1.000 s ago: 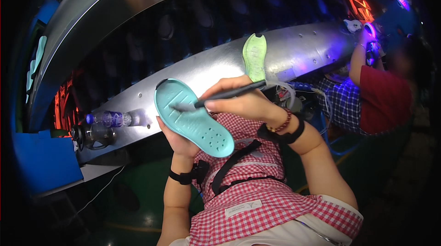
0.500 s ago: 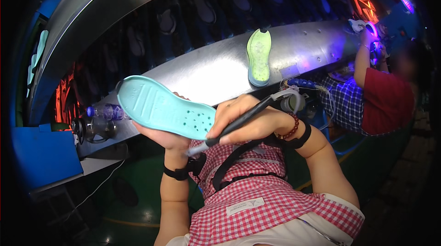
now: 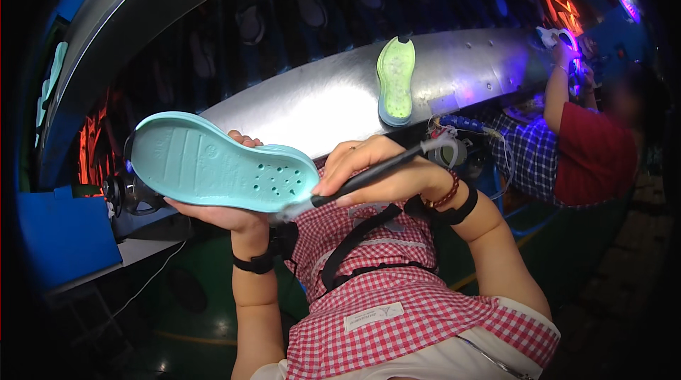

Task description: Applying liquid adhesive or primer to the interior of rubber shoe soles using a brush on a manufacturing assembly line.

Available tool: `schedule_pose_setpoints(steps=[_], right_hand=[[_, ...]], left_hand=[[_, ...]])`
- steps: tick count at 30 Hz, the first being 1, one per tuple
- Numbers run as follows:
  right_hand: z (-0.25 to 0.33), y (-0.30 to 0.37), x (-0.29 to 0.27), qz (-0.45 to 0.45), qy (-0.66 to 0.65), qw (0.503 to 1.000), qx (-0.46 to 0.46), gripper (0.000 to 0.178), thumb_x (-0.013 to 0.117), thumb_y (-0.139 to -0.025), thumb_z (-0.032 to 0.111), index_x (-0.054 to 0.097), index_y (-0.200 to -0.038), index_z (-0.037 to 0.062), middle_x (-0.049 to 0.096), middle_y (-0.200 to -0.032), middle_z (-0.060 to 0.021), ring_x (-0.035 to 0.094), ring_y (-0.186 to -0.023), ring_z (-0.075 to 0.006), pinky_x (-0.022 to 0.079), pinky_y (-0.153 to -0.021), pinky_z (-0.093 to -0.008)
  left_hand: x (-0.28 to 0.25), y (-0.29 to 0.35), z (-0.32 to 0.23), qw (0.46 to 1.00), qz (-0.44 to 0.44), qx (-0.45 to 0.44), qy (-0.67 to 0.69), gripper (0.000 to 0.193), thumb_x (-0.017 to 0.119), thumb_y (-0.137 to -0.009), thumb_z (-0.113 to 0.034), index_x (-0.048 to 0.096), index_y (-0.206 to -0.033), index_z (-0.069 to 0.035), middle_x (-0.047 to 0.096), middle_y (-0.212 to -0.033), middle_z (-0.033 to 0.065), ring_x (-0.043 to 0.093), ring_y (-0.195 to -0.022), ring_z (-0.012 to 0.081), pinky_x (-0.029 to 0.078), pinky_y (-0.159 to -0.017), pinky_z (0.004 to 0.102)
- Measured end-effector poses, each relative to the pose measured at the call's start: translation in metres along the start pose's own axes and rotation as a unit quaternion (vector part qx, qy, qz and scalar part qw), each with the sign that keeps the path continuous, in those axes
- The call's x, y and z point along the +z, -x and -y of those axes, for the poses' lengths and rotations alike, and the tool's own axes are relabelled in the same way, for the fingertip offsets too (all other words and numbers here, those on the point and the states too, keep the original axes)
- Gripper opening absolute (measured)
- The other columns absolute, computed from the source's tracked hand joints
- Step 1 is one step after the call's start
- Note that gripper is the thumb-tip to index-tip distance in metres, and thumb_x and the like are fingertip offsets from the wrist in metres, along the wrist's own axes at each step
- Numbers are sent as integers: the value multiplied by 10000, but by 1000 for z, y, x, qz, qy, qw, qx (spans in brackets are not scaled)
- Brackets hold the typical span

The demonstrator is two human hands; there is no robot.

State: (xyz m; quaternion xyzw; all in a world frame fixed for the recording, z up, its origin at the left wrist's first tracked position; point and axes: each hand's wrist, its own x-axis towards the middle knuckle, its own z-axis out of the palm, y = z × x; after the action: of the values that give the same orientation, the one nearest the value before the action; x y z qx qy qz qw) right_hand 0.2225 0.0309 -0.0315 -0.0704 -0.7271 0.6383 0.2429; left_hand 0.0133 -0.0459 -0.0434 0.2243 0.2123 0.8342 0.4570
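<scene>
A turquoise shoe sole (image 3: 202, 167) rests in my left hand (image 3: 225, 217), whose palm is under it and whose fingertips curl over the far edge. Its inner face is up, with shallow ridges at the broad end and small holes at the other. My right hand (image 3: 408, 185) pinches a brush (image 3: 376, 171) with a black handle, a pale tube running from its back end. The whitish brush tip lies against the near rim of the sole, by the holed end. Whether it wets the rim cannot be made out.
On the curved metal ledge (image 3: 333, 78) stands a yellow-green sole (image 3: 395, 80). Darker shoe parts hang in a row beyond it. A clear jar (image 3: 138, 194) and a blue box (image 3: 67, 241) are at left. At right, a co-worker in a red sleeve (image 3: 596, 156) handles a shoe under violet light.
The turquoise sole has moved left with my left hand and turned flatter toward me. The brush has shifted slightly left and down, its tip now farther along the near rim.
</scene>
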Motion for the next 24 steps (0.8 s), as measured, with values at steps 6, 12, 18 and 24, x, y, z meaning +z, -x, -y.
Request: schedule_pose_setpoints(steps=[6,12,18,24], right_hand=[[-10,-6,11,-143,-317,936,57,207,669,-797,40,636,-995,-11,661,-971,-111,637,-853,-149,516,-774,-247],[16,-8,16,-73,-153,976,137,195,694,-779,61,671,-964,4,682,-897,-89,619,-835,-99,497,-761,-230],[28,-9,5,3,-20,996,86,219,687,-753,33,672,-971,9,687,-891,-99,644,-800,-133,506,-731,-241],[41,-16,-14,53,15,996,-66,212,679,-765,37,656,-970,-9,683,-926,-127,667,-841,-217,520,-742,-294]], left_hand=[[18,10,6,996,-48,-26,75,859,202,-821,-750,362,-1364,-105,506,-1191,221,516,-1066,367,403,-934,497],[-3,25,14,978,79,-161,107,644,320,-921,-498,311,-1380,-46,425,-1309,235,507,-1105,368,463,-869,509],[-19,17,-1,967,14,-250,-52,581,325,-934,-436,419,-1275,24,552,-1146,254,591,-991,356,504,-833,456],[-5,6,-15,893,80,-436,-78,498,421,-923,-307,429,-1264,56,582,-1123,174,605,-972,233,492,-852,337]])
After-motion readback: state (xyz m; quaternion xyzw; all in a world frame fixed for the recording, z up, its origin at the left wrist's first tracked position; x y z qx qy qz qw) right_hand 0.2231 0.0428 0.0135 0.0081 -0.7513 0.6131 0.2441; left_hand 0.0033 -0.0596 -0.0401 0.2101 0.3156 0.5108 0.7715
